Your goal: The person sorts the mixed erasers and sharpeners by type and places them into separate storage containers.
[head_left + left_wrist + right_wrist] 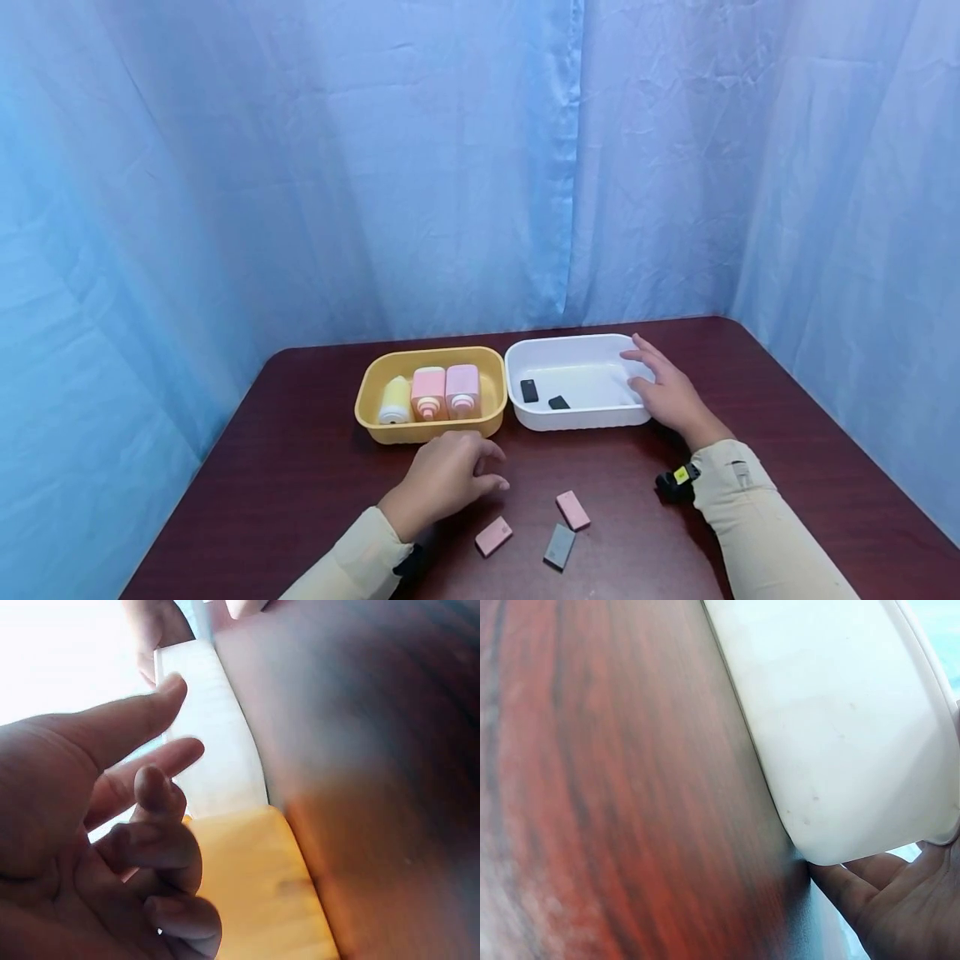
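My right hand (671,398) is at the right end of a white plastic tray (581,419), thumb and forefinger over its rim, other fingers (844,889) around the outside of the end wall. Two small black blocks lie inside the tray, one flat block (529,391) and another partly hidden block (558,402) by the front wall. In front of a yellow tray (491,367), my left hand (446,473) hovers with loosely bent fingers and nothing between them. On the table to its right lie two pink blocks (494,537) (573,510) and a grey block (559,547).
The yellow tray stands left of the white one, their ends side by side. It holds a yellow bottle (395,398), a pink bottle (429,387) and a lilac bottle (462,386). Blue curtains (450,167) hang behind and beside the dark red table (300,467).
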Demonstrator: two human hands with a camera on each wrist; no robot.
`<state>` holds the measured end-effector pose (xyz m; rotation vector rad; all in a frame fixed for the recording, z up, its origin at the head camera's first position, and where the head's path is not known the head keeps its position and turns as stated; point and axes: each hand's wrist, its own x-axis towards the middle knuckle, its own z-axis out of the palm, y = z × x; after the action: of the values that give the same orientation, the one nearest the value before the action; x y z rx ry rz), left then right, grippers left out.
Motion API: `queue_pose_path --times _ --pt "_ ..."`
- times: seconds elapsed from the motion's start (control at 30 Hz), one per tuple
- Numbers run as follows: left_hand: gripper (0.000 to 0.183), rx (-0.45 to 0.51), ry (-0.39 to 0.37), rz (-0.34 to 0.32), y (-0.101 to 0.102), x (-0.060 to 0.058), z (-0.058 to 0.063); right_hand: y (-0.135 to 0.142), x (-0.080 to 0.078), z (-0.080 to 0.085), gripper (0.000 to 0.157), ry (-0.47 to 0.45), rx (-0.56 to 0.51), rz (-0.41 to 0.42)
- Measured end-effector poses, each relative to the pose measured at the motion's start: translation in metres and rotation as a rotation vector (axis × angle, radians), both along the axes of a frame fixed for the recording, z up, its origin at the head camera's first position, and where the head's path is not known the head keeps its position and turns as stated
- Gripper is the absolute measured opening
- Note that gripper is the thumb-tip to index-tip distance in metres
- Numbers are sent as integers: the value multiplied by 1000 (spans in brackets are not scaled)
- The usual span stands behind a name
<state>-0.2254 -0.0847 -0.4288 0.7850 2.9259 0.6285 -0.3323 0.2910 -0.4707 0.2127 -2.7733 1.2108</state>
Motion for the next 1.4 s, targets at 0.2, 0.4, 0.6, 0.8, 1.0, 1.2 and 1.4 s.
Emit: queue_pose_path --times 0.2,0.4,0.6,0.8,1.0,1.2,1.4 --pt "29 66 -93 -122 -14 -2 -6 -1 0 -1 46 2 0 0" --pt "35 145 -208 -335 -28 -10 -13 0 1 0 46 9 0 6" --pt "43 162 -263 -429 -35 -16 -19 0 2 0 46 4 -1 3" --pt "53 112 -304 -455 -38 -16 -22 -2 2 1 45 8 0 2" --pt "53 70 -307 -472 -38 -16 -21 -1 1 0 45 16 1 4" --pt "48 56 -341 -469 -38 -13 -21 -1 1 -1 45 21 0 10" --pt "39 68 -368 -461 -38 -14 -21 -1 2 -1 44 28 0 8"
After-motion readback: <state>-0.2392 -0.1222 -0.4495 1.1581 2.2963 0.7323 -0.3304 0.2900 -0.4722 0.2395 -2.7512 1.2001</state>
